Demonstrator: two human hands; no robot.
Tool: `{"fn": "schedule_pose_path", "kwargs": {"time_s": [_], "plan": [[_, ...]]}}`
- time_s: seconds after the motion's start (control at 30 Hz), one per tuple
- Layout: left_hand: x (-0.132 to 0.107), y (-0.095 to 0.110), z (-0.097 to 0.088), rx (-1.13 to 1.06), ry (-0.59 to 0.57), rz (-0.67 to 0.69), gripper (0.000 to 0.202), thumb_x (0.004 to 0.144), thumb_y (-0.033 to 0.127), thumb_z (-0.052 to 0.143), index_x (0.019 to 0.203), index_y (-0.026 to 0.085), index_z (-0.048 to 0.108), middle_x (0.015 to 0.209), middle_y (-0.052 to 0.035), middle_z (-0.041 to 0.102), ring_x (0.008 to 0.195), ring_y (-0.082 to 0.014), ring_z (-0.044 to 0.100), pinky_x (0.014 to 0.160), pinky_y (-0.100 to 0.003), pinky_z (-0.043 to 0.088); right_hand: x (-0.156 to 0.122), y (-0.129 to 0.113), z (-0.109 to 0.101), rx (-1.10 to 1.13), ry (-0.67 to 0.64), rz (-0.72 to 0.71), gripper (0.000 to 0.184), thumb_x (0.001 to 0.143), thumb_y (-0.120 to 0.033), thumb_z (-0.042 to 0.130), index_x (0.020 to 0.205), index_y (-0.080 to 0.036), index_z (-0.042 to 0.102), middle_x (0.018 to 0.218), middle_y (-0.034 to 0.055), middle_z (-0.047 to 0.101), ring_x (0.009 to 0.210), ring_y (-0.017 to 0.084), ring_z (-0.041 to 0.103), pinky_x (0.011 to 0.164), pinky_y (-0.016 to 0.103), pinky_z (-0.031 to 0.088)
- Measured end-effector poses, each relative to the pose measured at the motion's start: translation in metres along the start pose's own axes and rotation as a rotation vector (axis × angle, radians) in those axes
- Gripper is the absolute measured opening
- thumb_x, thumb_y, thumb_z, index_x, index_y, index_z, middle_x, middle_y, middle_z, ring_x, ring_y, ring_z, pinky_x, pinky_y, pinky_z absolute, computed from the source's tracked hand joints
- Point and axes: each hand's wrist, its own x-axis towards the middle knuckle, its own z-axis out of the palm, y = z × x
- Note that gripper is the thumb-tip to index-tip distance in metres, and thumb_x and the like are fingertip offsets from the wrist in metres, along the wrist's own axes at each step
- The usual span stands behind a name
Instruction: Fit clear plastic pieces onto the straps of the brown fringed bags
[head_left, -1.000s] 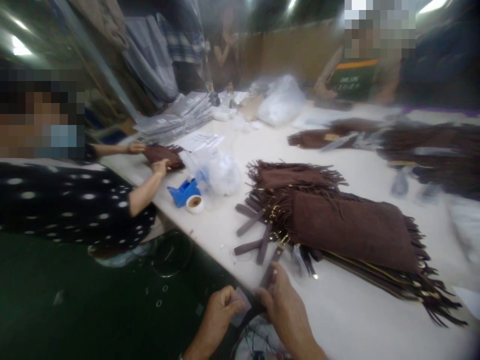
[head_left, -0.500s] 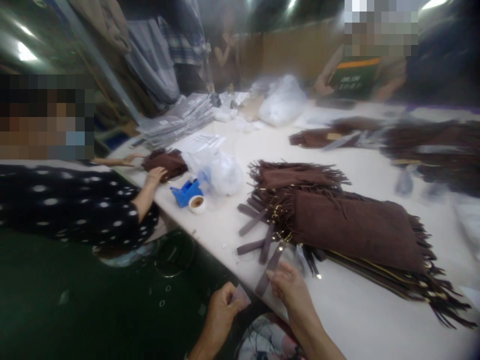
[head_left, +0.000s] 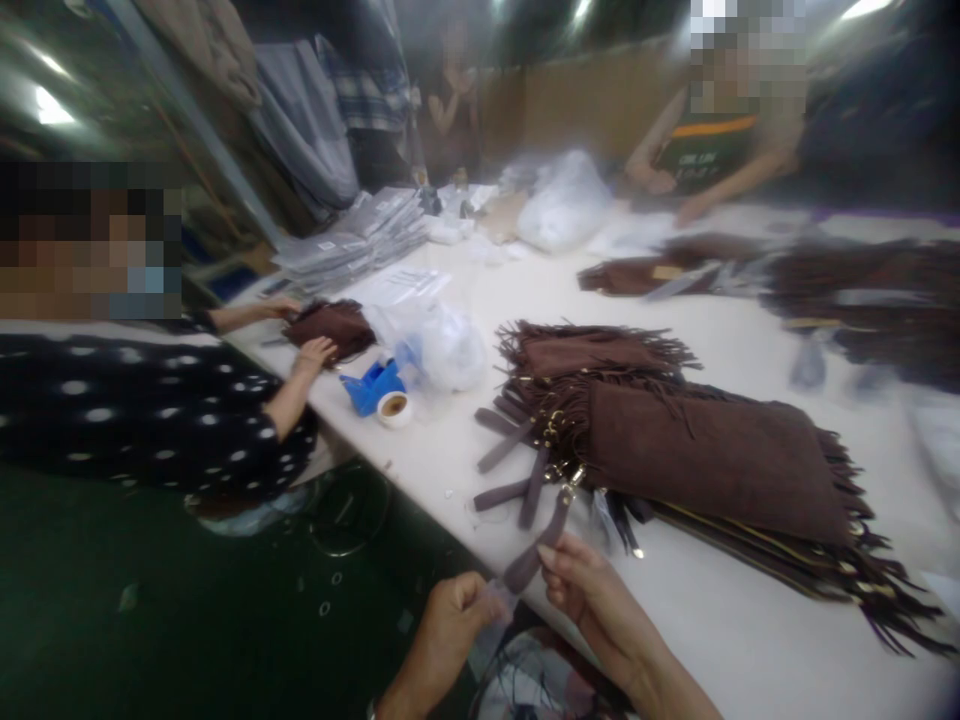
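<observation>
My right hand [head_left: 589, 595] pinches a brown wrist strap [head_left: 556, 522] that hangs off the table edge from a gold clasp. Close by on the left, my left hand [head_left: 454, 625] is closed on a small clear plastic sleeve [head_left: 495, 605], right at the strap's lower end. Whether the strap end is inside the sleeve I cannot tell. The strap belongs to a stack of brown fringed bags [head_left: 705, 450] lying on the white table, with several more straps [head_left: 506, 490] fanned out to the left.
A blue tape dispenser [head_left: 375, 388] and a clear plastic bag [head_left: 450, 345] lie on the white table [head_left: 442, 455]. At left, a co-worker in a dotted top [head_left: 150, 420] handles a brown fringed bag [head_left: 330, 330]. Another person [head_left: 709, 150] stands across the table. Grey packets [head_left: 367, 230] are stacked behind.
My left hand has moved the plastic sleeve right and up to the strap's end. My right hand now grips the strap, which bends a little. The person across the table has reached an arm forward.
</observation>
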Motion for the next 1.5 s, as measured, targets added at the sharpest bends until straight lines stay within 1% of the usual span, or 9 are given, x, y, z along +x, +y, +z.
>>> {"fn": "schedule_pose_path", "kwargs": {"time_s": [0.13,0.33,0.5,0.63,0.83,1.03,1.2,1.37,1.5], "plan": [[-0.003,0.005,-0.001,-0.06,-0.126,-0.052,0.037,0.073,0.046,0.073,0.071,0.01,0.067,0.072,-0.0099,0.072,0.062,-0.0167,0.058,0.058,-0.026,0.037,-0.001,-0.003,0.002,-0.079,0.015,-0.04,0.019,0.074,-0.028,0.078,0.083,-0.017,0.065,0.073,-0.0027,0.056,0.057,0.005,0.045,0.051,0.013,0.04],[-0.003,0.01,-0.001,-0.162,-0.188,-0.115,0.04,0.071,0.048,0.074,0.072,0.009,0.067,0.073,-0.0131,0.073,0.061,-0.0179,0.061,0.059,-0.027,0.041,-0.004,-0.005,0.009,-0.131,0.022,-0.062,0.028,0.067,-0.033,0.081,0.084,-0.016,0.068,0.067,-0.0039,0.053,0.055,0.006,0.041,0.048,0.016,0.036],[-0.003,0.016,0.002,-0.177,-0.165,-0.134,0.044,0.067,0.051,0.077,0.07,0.008,0.067,0.07,-0.0134,0.073,0.057,-0.0167,0.059,0.055,-0.025,0.038,-0.004,-0.003,0.008,-0.191,0.021,-0.086,0.027,0.07,-0.035,0.078,0.086,-0.017,0.068,0.065,-0.0041,0.052,0.055,0.006,0.041,0.049,0.017,0.035],[-0.005,0.019,0.003,-0.2,-0.154,-0.137,0.044,0.067,0.051,0.077,0.073,0.008,0.068,0.071,-0.0137,0.073,0.057,-0.0173,0.06,0.055,-0.026,0.039,-0.004,-0.001,0.004,-0.231,0.012,-0.109,0.023,0.073,-0.035,0.076,0.086,-0.018,0.067,0.07,-0.0027,0.056,0.055,0.006,0.04,0.05,0.017,0.035],[0.0,0.007,-0.001,-0.167,-0.152,-0.126,0.046,0.067,0.055,0.076,0.071,0.009,0.067,0.071,-0.0143,0.073,0.055,-0.0176,0.06,0.053,-0.025,0.037,-0.005,-0.002,0.0,-0.301,0.018,-0.145,0.022,0.074,-0.036,0.074,0.079,-0.017,0.066,0.068,-0.0017,0.056,0.055,0.008,0.042,0.05,0.02,0.036],[0.0,0.002,0.0,-0.125,-0.1,-0.074,0.039,0.07,0.047,0.076,0.072,0.011,0.064,0.071,-0.0116,0.073,0.057,-0.0168,0.06,0.053,-0.025,0.037,-0.007,-0.009,0.005,-0.414,-0.017,-0.141,0.026,0.071,-0.038,0.075,0.084,-0.016,0.068,0.069,-0.0006,0.058,0.052,0.007,0.041,0.048,0.021,0.034],[0.001,-0.001,0.005,-0.103,-0.036,-0.037,0.044,0.066,0.053,0.076,0.071,0.011,0.065,0.068,-0.008,0.071,0.059,-0.0166,0.059,0.055,-0.025,0.037,-0.004,-0.009,0.004,-0.467,-0.017,-0.195,0.025,0.072,-0.037,0.075,0.081,-0.015,0.069,0.072,0.0014,0.061,0.053,0.009,0.044,0.048,0.022,0.034],[-0.002,0.011,0.014,-0.105,0.001,0.003,0.041,0.069,0.052,0.075,0.075,0.011,0.068,0.07,-0.0052,0.069,0.064,-0.017,0.059,0.059,-0.025,0.04,-0.002,-0.005,0.002,-0.447,0.01,-0.197,0.024,0.072,-0.037,0.074,0.082,-0.016,0.068,0.07,-0.0002,0.06,0.053,0.009,0.044,0.049,0.022,0.034],[-0.001,0.025,0.026,-0.147,-0.056,0.035,0.032,0.076,0.043,0.07,0.083,0.012,0.07,0.077,-0.0053,0.07,0.073,-0.0194,0.06,0.066,-0.026,0.043,-0.001,0.006,0.003,-0.412,0.025,-0.17,0.025,0.07,-0.038,0.075,0.077,-0.017,0.064,0.058,-0.0048,0.053,0.048,0.007,0.039,0.046,0.02,0.029]]}}
